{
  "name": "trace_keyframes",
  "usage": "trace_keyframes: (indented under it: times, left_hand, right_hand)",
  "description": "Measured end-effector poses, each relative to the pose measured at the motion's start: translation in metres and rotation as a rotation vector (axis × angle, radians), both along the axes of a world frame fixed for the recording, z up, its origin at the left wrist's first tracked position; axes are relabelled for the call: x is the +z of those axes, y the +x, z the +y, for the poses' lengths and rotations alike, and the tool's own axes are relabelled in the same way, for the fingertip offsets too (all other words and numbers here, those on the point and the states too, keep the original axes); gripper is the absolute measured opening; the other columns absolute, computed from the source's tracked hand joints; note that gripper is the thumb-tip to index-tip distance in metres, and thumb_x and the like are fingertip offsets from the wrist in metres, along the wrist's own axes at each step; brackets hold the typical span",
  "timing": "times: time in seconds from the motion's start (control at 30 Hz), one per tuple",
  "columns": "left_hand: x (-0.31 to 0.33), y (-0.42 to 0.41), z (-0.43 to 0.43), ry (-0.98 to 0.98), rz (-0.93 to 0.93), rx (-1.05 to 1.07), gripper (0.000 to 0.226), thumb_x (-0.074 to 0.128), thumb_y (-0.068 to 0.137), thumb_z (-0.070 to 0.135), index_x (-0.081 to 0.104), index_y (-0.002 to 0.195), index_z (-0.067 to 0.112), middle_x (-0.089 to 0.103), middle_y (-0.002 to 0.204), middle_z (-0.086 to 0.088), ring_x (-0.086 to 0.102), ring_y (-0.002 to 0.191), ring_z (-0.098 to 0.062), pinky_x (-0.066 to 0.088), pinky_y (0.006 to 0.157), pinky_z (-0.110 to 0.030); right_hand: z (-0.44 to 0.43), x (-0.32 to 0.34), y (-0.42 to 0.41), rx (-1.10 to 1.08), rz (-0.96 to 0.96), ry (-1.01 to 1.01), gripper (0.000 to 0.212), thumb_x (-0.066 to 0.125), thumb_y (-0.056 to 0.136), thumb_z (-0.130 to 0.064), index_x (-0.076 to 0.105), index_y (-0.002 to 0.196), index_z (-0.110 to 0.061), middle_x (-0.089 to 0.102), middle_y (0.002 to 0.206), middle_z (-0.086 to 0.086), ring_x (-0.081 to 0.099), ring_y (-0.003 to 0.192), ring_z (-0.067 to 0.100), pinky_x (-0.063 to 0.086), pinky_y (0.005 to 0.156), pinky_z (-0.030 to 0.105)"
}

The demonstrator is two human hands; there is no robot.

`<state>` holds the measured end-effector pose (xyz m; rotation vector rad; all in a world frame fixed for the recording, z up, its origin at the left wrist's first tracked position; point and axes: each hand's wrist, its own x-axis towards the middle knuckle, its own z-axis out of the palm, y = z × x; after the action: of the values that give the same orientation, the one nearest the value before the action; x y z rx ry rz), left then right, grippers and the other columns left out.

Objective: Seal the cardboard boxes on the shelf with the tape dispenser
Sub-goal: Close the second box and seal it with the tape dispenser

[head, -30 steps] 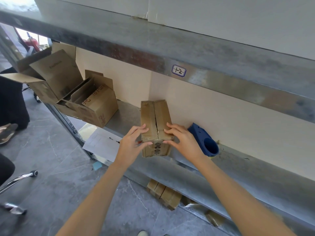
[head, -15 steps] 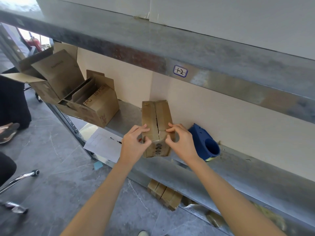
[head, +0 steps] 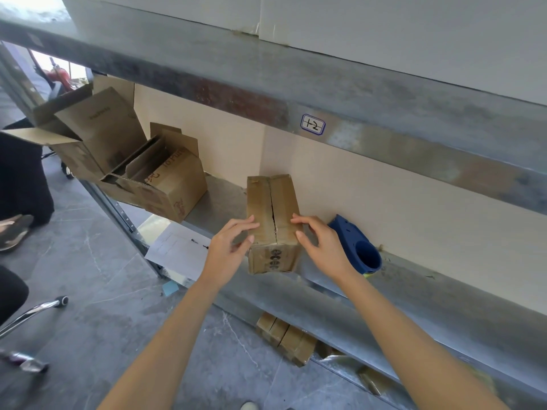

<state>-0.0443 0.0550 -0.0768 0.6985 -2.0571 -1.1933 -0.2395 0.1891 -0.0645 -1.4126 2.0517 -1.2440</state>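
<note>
A grey metal shelf [head: 384,294] runs before a beige wall, with a grey tiled floor [head: 103,306] below. On the shelf stands a small cardboard box [head: 273,202], its top flaps meeting at an open seam. A blue tape dispenser [head: 355,247] lies just beside it on the right, and open boxes [head: 165,187] sit well apart on the left. The left grip [head: 229,247] bends over the box's near left corner, fingers on the top flap. The right grip [head: 322,244] holds the near right corner the same way, thumb at the front edge.
</note>
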Motion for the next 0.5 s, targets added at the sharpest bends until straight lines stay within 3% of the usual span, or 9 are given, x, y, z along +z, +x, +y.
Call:
trace_keyframes:
  times: [0.1,0.2,0.33,0.5]
  left_hand:
    - [0.001,0.002,-0.004,0.055,-0.012,-0.044,0.032,0.059,0.097,0.002,0.069,0.120,0.020,0.061,0.131,0.007,0.054,0.122,0.000,0.050,0.086,-0.013]
    - [0.000,0.005,-0.011,0.083,-0.019,-0.080,0.039,0.051,0.096,-0.001,0.070,0.119,0.024,0.061,0.133,0.008,0.055,0.125,-0.008,0.050,0.097,-0.024]
    - [0.000,0.001,-0.005,0.046,-0.015,-0.009,0.043,0.055,0.093,-0.008,0.070,0.114,0.027,0.063,0.128,0.011,0.060,0.117,-0.005,0.054,0.095,-0.024]
    - [-0.008,-0.006,0.003,0.004,0.088,0.085,0.032,0.062,0.089,-0.008,0.074,0.110,0.013,0.068,0.120,0.005,0.065,0.111,-0.004,0.058,0.089,-0.029]
  right_hand:
    - [0.004,0.004,-0.002,0.053,-0.004,0.048,0.028,0.056,0.099,-0.015,0.059,0.126,-0.023,0.052,0.145,-0.008,0.045,0.134,0.002,0.035,0.111,0.022]
    - [0.007,0.006,-0.009,0.116,-0.021,0.103,0.043,0.046,0.097,0.001,0.056,0.131,-0.023,0.047,0.148,-0.008,0.039,0.137,0.001,0.030,0.109,0.010]
    - [0.004,0.008,-0.009,0.080,0.006,0.100,0.042,0.044,0.100,-0.001,0.055,0.136,-0.021,0.051,0.143,-0.008,0.047,0.127,0.000,0.033,0.103,0.005]
    - [-0.002,0.001,-0.002,0.014,-0.006,0.023,0.036,0.051,0.098,-0.004,0.059,0.129,-0.021,0.057,0.135,-0.007,0.047,0.127,-0.002,0.034,0.106,0.009]
